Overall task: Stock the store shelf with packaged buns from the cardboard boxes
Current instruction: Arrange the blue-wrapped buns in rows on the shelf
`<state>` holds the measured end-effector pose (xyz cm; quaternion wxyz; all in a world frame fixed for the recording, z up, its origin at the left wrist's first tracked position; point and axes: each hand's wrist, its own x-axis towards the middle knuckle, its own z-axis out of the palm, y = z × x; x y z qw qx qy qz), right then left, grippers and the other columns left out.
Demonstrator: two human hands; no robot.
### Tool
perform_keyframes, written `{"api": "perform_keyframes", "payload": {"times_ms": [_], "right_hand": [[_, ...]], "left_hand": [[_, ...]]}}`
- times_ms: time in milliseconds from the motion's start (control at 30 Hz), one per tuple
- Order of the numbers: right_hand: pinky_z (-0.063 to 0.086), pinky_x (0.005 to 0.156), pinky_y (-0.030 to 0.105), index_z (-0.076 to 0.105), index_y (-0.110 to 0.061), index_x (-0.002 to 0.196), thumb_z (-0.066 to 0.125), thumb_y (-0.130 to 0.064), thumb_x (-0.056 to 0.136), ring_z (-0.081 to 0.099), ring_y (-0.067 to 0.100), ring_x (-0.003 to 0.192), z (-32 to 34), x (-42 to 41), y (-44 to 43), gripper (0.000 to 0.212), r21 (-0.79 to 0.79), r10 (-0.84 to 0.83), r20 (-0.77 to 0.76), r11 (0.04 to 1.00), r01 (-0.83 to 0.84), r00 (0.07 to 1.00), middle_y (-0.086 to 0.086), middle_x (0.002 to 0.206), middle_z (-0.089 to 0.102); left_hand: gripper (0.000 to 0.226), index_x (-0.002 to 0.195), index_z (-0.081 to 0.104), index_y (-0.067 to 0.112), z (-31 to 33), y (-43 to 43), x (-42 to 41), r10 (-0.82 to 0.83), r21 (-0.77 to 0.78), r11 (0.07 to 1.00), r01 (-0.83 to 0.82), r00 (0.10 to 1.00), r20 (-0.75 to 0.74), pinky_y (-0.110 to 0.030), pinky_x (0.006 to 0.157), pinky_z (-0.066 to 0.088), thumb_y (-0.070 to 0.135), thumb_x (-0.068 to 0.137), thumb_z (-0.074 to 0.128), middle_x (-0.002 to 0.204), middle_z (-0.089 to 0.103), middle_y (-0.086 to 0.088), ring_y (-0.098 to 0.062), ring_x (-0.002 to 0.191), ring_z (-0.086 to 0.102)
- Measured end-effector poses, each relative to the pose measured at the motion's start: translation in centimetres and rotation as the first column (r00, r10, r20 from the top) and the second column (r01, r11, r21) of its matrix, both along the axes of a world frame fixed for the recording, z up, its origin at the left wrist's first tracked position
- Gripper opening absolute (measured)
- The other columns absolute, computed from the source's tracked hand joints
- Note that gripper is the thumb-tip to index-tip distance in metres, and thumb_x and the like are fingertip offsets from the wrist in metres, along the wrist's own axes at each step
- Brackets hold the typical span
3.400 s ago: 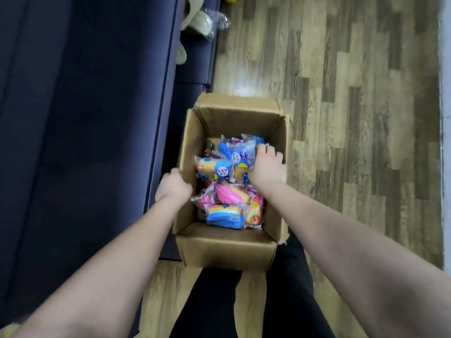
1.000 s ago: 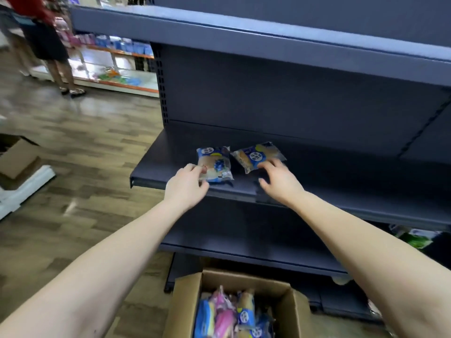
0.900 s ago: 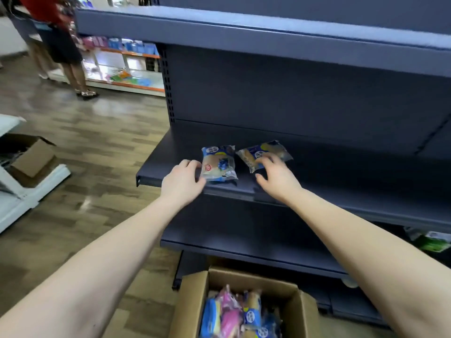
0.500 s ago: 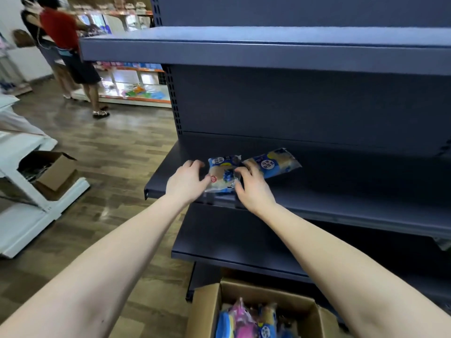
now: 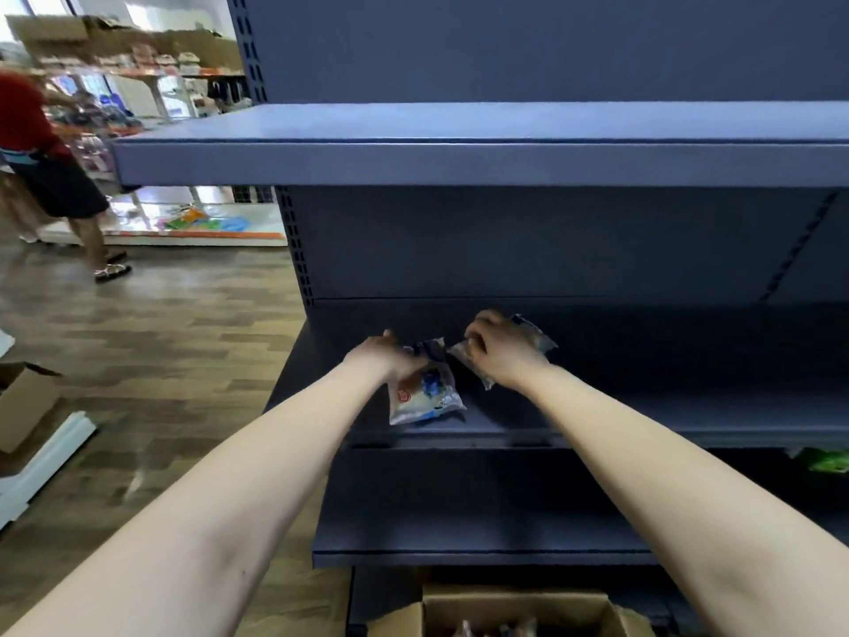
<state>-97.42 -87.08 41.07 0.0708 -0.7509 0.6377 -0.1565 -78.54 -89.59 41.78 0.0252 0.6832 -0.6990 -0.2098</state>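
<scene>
at the far left a person in a red top and dark shorts (image 5: 43,149) stands on the wooden floor (image 5: 174,360), in front of distant racks with blurred goods. lower on the left, an open cardboard box (image 5: 23,406) sits on a low white shelf base (image 5: 50,452). to the right of them rises the dark blue shelf unit, with an upper shelf (image 5: 459,163), a middle shelf (image 5: 666,411) and a lower shelf (image 5: 459,535). both bare arms reach to the middle shelf. the left hand (image 5: 386,356) grips the far left edge of the left bun packet (image 5: 425,393), a clear wrapper with blue and red print, which lies on the middle shelf close to its front edge, with its near end pointing toward the camera. just beside it, the right hand (image 5: 498,351) lies over the right bun packet (image 5: 535,337) with its fingers curled round the left end of it; this packet is a little deeper on the same shelf, and most of it is hidden under the hand. the two packets are almost touching at their inner corners, but motion blur makes it hard to tell. at the bottom edge, under the lower shelf, the open cardboard box of buns (image 5: 519,609) stands on the floor, its content dim. at the far right, something green (image 5: 824,462) shows under the middle shelf.
</scene>
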Motion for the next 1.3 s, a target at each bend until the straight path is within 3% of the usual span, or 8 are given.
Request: {"api": "perform_keyframes", "payload": {"times_ms": [100, 300, 533, 700, 867, 1000, 1133, 1300], "right_hand": [[0.039, 0.098, 0.032, 0.058, -0.011, 0.116, 0.044, -0.027, 0.096, 0.046, 0.027, 0.121, -1.5, 0.8, 0.4, 0.029, 0.045, 0.004, -0.021, 0.999, -0.003, 1.0, 0.004, 0.141, 0.038], [0.035, 0.105, 0.04, 0.044, -0.016, 0.137, 0.045, -0.035, 0.096, 0.033, 0.03, 0.133, -4.2, 3.2, 1.5, 0.045, 0.086, 0.006, -0.022, 0.996, -0.004, 1.0, 0.003, 0.15, 0.03], [0.031, 0.106, 0.04, 0.05, -0.025, 0.129, 0.051, -0.046, 0.091, 0.022, 0.027, 0.138, -4.6, 4.0, 1.2, 0.043, 0.005, -0.027, -0.042, 1.0, 0.027, 0.999, -0.005, 0.156, 0.015], [0.013, 0.117, 0.045, 0.052, -0.017, 0.118, 0.054, -0.051, 0.089, 0.012, 0.026, 0.144, -4.4, 5.1, 0.2, 0.045, -0.004, 0.069, -0.07, 0.998, -0.069, 0.995, -0.001, 0.158, 0.011], [0.037, 0.097, 0.039, 0.048, -0.02, 0.122, 0.05, -0.059, 0.087, 0.034, 0.029, 0.128, -4.4, 7.6, -0.1, 0.052, 0.017, 0.039, -0.13, 0.999, -0.037, 0.991, 0.003, 0.145, 0.031], [0.035, 0.1, 0.04, 0.05, -0.025, 0.124, 0.05, -0.056, 0.088, 0.034, 0.029, 0.126, -4.4, 9.1, 0.3, 0.048, 0.0, 0.121, -0.133, 0.993, -0.122, 0.984, 0.004, 0.141, 0.034], [0.033, 0.1, 0.037, 0.051, -0.027, 0.126, 0.05, -0.052, 0.09, 0.037, 0.027, 0.122, -4.6, 9.4, 0.9, 0.044, -0.025, 0.166, -0.116, 0.985, -0.17, 0.979, 0.002, 0.135, 0.039], [0.034, 0.102, 0.041, 0.037, -0.021, 0.14, 0.056, -0.056, 0.085, 0.036, 0.027, 0.127, -4.0, 8.6, 1.0, 0.068, -0.071, 0.202, -0.219, 0.973, -0.222, 0.955, 0.004, 0.139, 0.038]], "left_hand": [[0.098, 0.141, 0.04, 0.02, -1.0, -1.1, -0.1, -0.088, 0.049, 0.995, 0.087, 0.995, 0.038, -0.034, 0.094, 0.047, 0.081, 0.064, 0.039, 0.137, 0.051, -0.008, -0.028, 0.119, 0.054], [0.066, 0.126, 0.041, 0.015, -2.2, -2.1, -0.7, -0.101, -0.041, 0.994, 0.098, 0.992, -0.075, -0.034, 0.078, 0.055, 0.062, 0.081, 0.051, 0.11, 0.062, -0.006, -0.021, 0.085, 0.062], [0.063, 0.128, 0.04, 0.022, -3.4, -2.5, 0.7, -0.121, -0.097, 0.989, 0.109, 0.985, -0.126, -0.036, 0.083, 0.048, 0.06, 0.079, 0.052, 0.119, 0.058, -0.006, -0.026, 0.107, 0.057], [0.065, 0.131, 0.037, 0.021, -3.1, -2.6, 2.8, -0.168, -0.016, 0.986, 0.168, 0.969, -0.182, -0.036, 0.084, 0.044, 0.054, 0.079, 0.058, 0.125, 0.054, -0.008, -0.026, 0.112, 0.053], [0.065, 0.139, 0.037, 0.031, -2.2, -1.8, 5.6, -0.291, 0.047, 0.953, 0.299, 0.948, -0.128, -0.034, 0.096, 0.036, 0.056, 0.082, 0.055, 0.144, 0.035, 0.001, -0.026, 0.132, 0.035], [0.106, 0.146, 0.025, 0.035, -2.1, -1.6, 8.7, -0.299, 0.094, 0.95, 0.299, 0.954, -0.019, -0.04, 0.107, 0.033, 0.077, 0.053, 0.053, 0.15, 0.028, 0.001, -0.028, 0.138, 0.027], [0.112, 0.147, 0.015, 0.041, -3.2, -1.3, 10.8, -0.283, 0.009, 0.958, 0.286, 0.942, 0.181, -0.047, 0.107, 0.034, 0.074, 0.047, 0.056, 0.152, 0.029, -0.001, -0.031, 0.137, 0.028], [0.104, 0.146, 0.015, 0.039, -3.3, -1.1, 11.0, -0.315, -0.088, 0.942, 0.323, 0.944, 0.095, -0.046, 0.104, 0.039, 0.052, 0.056, 0.066, 0.15, 0.031, 0.0, -0.033, 0.138, 0.026]]}}
